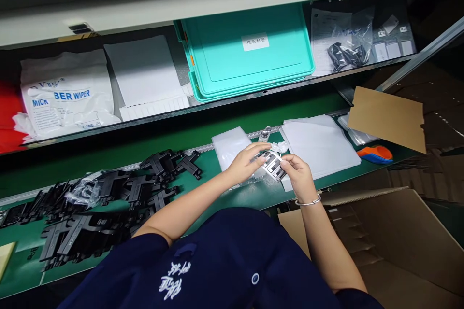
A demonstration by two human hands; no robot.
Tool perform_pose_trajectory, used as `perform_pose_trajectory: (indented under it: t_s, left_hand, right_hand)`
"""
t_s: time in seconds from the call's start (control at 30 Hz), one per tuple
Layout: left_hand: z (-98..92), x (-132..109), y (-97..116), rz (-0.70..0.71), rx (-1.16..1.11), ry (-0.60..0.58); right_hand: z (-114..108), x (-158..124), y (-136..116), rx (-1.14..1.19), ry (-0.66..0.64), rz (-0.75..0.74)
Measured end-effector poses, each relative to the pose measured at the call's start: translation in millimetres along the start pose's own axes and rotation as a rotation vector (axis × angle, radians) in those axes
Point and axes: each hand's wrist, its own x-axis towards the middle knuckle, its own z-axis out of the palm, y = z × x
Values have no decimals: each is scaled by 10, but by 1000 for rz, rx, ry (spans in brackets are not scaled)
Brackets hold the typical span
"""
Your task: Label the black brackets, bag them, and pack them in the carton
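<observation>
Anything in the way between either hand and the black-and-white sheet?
Nothing visible. The left hand and right hand both have fingers on the black-and-white sheet. The crumpled white piece shows just past its far edge, not between.

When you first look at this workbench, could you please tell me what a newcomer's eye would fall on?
Probably the large teal plastic container with its white label, in the middle of the shelf. Next would come the heap of black plastic parts on the left of the green bench. Finally, centrally, the left hand and right hand hold a black-and-white patterned sheet.
</observation>
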Motion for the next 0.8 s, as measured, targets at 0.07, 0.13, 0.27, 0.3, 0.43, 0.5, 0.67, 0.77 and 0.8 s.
perform_pose_trajectory:
  t_s: [0.07,0.13,0.27,0.3,0.43,0.5,0.67,0.77,0.8]
  left_hand:
    - [55,-53,-11,30,58,-19]
    - [126,-89,-13,-20,46,-14]
    - [245,-105,-13,-184,-70,120]
    - [257,-102,-14,-213,-105,139]
    - [242,-89,-40,-277,-171,108]
    - [228,-80,-78,-291,-158,85]
    - [310,-90,-300,-407,-461,66]
    - [427,-154,-510,-601,-649,37]
    - [463,-178,-596,-662,-674,31]
  right_hand:
    - [23,14,19,41,77,-26]
    - [71,20,42,49,109,-52]
    - [179,10,59,-73,137,-127]
    - [191,8,51,-139,159,-170]
    - [157,35,9,-334,117,-256]
    - [128,69,16,-325,57,-195]
    - [149,205,174,-189,68,-57]
    - [71,337,341,-160,85,-22]
    - [-8,389,413,-180,81,-6]
